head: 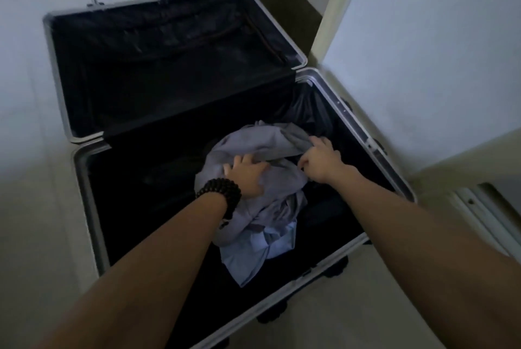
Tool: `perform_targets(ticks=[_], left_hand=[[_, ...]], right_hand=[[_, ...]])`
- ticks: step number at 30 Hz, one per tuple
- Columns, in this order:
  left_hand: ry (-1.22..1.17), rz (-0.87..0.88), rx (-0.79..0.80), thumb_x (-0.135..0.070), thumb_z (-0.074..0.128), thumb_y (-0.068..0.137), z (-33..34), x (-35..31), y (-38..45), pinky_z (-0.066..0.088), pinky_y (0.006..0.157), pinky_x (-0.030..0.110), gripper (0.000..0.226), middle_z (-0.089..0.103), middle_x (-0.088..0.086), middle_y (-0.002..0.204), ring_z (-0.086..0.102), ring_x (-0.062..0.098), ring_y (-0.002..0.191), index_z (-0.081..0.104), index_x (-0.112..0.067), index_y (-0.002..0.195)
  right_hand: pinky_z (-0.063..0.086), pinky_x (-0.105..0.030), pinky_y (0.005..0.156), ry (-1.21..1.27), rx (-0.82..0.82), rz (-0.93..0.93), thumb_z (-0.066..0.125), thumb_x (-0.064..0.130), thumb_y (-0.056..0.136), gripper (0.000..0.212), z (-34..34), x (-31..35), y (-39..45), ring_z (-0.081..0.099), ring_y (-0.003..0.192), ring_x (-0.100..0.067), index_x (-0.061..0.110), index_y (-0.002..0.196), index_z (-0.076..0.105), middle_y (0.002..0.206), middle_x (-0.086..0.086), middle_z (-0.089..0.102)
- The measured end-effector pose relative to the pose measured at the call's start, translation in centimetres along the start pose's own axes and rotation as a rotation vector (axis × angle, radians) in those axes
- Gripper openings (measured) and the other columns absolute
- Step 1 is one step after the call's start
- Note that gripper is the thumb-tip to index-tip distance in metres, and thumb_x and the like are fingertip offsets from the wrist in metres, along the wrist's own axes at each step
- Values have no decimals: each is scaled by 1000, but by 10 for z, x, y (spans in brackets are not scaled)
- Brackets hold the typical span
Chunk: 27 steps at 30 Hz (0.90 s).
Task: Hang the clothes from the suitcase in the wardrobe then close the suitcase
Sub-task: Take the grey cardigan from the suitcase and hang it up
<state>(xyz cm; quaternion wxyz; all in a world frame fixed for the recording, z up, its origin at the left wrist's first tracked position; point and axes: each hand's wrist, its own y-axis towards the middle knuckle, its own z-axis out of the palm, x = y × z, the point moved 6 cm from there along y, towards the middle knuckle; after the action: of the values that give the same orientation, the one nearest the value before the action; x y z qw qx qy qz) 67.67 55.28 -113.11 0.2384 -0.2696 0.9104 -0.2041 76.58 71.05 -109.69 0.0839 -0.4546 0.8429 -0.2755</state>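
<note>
A black suitcase [358, 126] with a silver metal frame lies wide open on the floor, its lid half folded back toward the wall. In the near half lies a crumpled grey-lilac garment [262, 140] over a light blue shirt [253, 250]. My left hand [246, 174], with a dark bead bracelet at the wrist, lies on the grey garment with its fingers spread over the cloth. My right hand [321, 160] pinches a fold of the same garment at its right edge.
A white wardrobe door [423, 52] stands open just right of the suitcase. A sliding-door track [479, 213] runs along the floor at the right. White walls close in at the left and back, with pale floor around the case.
</note>
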Motion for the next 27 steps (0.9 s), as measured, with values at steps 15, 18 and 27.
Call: perform_targets(ticks=[15,18,27], left_hand=[[399,16,-84,-30,49,84,-103,2,-43,39,82,40,40,62,1,112,61,25,94,53,-27,124],[463,-63,-13,-30,50,82,-171,-19,-96,34,75,35,13,56,-2,79,53,19,69,50,-21,73],[645,18,-189,-35,43,85,-482,-134,-309,31,79,41,21,54,-1,86,45,22,90,51,-21,72]], right_hand=[[48,-32,75,281,-495,-358,43,6,83,30,-115,24,-37,59,77,-23,8,80,73,86,-9,60],[49,-34,65,218,-456,-370,36,20,78,38,-172,36,-96,57,65,-24,10,67,70,72,-6,58],[38,-32,61,122,-464,-241,56,-9,75,19,-467,47,-334,57,69,-35,2,70,71,73,-14,53]])
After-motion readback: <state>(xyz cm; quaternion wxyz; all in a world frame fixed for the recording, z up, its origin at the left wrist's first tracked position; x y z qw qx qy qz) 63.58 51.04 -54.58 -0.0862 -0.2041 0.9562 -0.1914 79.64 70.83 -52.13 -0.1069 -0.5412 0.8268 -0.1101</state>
